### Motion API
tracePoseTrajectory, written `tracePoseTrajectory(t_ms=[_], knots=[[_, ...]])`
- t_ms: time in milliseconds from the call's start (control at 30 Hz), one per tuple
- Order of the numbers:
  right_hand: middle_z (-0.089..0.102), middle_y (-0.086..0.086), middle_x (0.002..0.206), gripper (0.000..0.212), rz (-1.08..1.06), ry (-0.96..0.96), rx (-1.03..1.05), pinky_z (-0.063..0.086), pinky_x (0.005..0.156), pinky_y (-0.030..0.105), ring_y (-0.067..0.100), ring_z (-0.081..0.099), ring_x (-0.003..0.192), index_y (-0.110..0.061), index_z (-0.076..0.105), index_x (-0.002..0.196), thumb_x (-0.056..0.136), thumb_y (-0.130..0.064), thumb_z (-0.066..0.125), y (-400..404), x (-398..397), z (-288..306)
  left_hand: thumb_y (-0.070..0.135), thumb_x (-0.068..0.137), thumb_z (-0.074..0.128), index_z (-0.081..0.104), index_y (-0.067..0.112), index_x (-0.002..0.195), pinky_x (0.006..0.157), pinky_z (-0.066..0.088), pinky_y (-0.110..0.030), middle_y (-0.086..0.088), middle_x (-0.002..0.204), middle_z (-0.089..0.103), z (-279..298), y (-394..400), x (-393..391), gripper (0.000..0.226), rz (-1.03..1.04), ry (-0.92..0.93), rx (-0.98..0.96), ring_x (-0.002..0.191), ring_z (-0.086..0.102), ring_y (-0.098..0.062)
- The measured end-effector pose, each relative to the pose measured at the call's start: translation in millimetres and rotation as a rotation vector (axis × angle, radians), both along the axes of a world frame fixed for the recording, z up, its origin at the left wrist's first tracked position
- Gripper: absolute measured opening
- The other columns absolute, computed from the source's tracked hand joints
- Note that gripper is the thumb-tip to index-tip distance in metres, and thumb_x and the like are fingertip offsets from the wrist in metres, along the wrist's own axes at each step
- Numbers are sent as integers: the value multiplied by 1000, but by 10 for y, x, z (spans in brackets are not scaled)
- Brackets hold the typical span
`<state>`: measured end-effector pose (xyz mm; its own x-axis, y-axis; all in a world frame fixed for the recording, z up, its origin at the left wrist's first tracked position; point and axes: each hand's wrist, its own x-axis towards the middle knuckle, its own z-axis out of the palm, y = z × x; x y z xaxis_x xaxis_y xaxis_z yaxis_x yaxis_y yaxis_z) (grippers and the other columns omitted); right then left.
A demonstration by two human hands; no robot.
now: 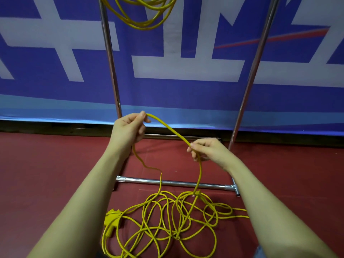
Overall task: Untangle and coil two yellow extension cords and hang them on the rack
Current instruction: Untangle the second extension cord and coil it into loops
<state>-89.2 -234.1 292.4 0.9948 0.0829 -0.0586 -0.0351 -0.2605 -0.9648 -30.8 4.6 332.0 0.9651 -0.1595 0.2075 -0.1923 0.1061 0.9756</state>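
- Two yellow cords are in the view: one coiled cord (143, 13) already hangs at the far top of the rack (109, 58), and the second cord (163, 220) lies in a loose tangle on the red floor (46, 174), near the person and just in front of the rack's base bar (173, 182)
- The left hand (128, 127) pinches this cord between thumb and curled fingers, and the cord end drops down behind its wrist
- The right hand (206, 148) has its fingers curled around the same cord, lower and more to the right
- Between the two hands the cord makes a short span that slopes from far left down to near right; so its long axis goes across the body
- From the right hand the cord falls straight down into the tangle, so this hand is nearer to the pile, and I judge it must feed the next length
- The yellow plug block (111, 222) lies at the near left of the tangle, and a knot at it may catch
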Motion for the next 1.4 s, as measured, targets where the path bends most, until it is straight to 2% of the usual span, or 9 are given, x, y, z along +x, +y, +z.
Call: tracePoseTrajectory(t_ms=[233, 333, 433, 600, 800, 967, 1133, 1300, 1400], knots=[[41, -6, 48, 25, -125, -54, 13, 26, 44, 17, 4, 33, 43, -7, 68, 71, 93, -14, 57, -68, 14, 23, 22, 98, 52, 66, -1, 85, 45, 36, -23, -1, 53, 47, -46, 277, 70, 30, -138, 219, 435, 50, 43, -19], [41, -8, 46, 25, -83, -91, -33, 29, 45, 17, 3, 35, 42, -8, 68, 70, 92, -14, 59, 18, 11, 153, 30, 99, 51, 67, 3, 93, 45, 36, -22, -1, 58, 48, -33, 330, 52, 32, -188, 188, 455, 51, 42, -18], [39, -11, 43, 25, -37, -133, -35, 28, 44, 16, 2, 33, 41, -8, 67, 69, 92, -13, 58, 137, -3, 313, 32, 97, 53, 66, 18, 75, 46, 34, -22, -2, 57, 47, 18, 288, -12, 30, -305, 59, 553, 49, 39, -15], [36, -12, 41, 25, -83, -239, 127, 26, 42, 14, 2, 29, 39, -1, 64, 71, 93, -10, 55, 127, -72, 539, 39, 82, 58, 71, 14, 77, 43, 18, -19, 4, 52, 36, 7, 125, -103, 29, -458, 125, 374, 44, 23, -9], [36, -7, 43, 27, -32, -122, 155, 22, 39, 15, 4, 25, 38, 0, 63, 71, 93, -11, 54, 139, -68, 397, 34, 88, 69, 72, 6, 74, 41, 20, -20, 8, 44, 30, -170, -131, 25, 32, -40, -40, 679, 38, 24, -7], [35, -8, 43, 29, -34, -58, 186, 16, 38, 15, 4, 20, 36, -1, 60, 72, 95, -13, 50, 54, -39, 343, 29, 96, 59, 68, 15, 70, 51, 39, -23, 6, 51, 53, -201, -221, -5, 31, -239, -18, 660, 44, 47, -8], [32, -9, 43, 32, -31, -55, 139, 17, 38, 15, 4, 19, 37, -5, 57, 68, 97, -16, 49, 69, -39, 312, 25, 98, 53, 71, 12, 82, 46, 23, -19, 2, 60, 42, -95, -352, -110, 27, -472, 77, 369, 46, 32, -8], [29, -10, 42, 35, 31, 4, 110, 17, 38, 14, 3, 17, 37, -7, 53, 66, 98, -19, 46, 24, -63, 337, 22, 89, 68, 73, 17, 77, 51, 28, -21, 8, 53, 47, -69, -367, -73, 14, -346, -8, 484, 50, 36, -6], [28, -9, 42, 35, 97, 85, 123, 16, 38, 13, 3, 16, 37, -7, 52, 66, 98, -20, 45, 32, -69, 305, 22, 85, 73, 74, 22, 77, 67, 42, -26, -2, 71, 69, -57, -368, -46, 8, -303, -87, 556, 67, 54, -8]])
